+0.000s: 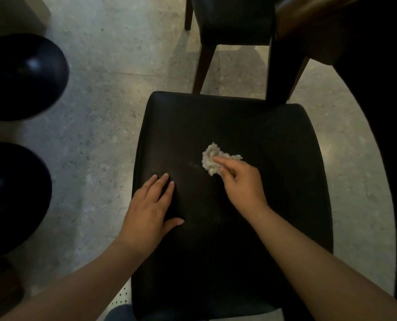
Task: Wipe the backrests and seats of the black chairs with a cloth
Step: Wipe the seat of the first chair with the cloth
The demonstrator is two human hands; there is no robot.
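Observation:
A black padded chair seat [274, 181] fills the middle of the head view, seen from above. A crumpled off-white cloth [210, 156] lies on the seat's centre. My right hand [241, 184] pinches the cloth's near edge, with the forefinger stretched over it. My left hand [151, 205] rests flat on the seat's left side, fingers straight and together. Faint pale dust specks show on the seat between the two hands.
A second black chair [234, 22] with dark wooden legs stands just beyond the seat. A wooden table edge [313, 26] crosses the top right. Two round black stools [23, 75] sit on the grey speckled floor at the left.

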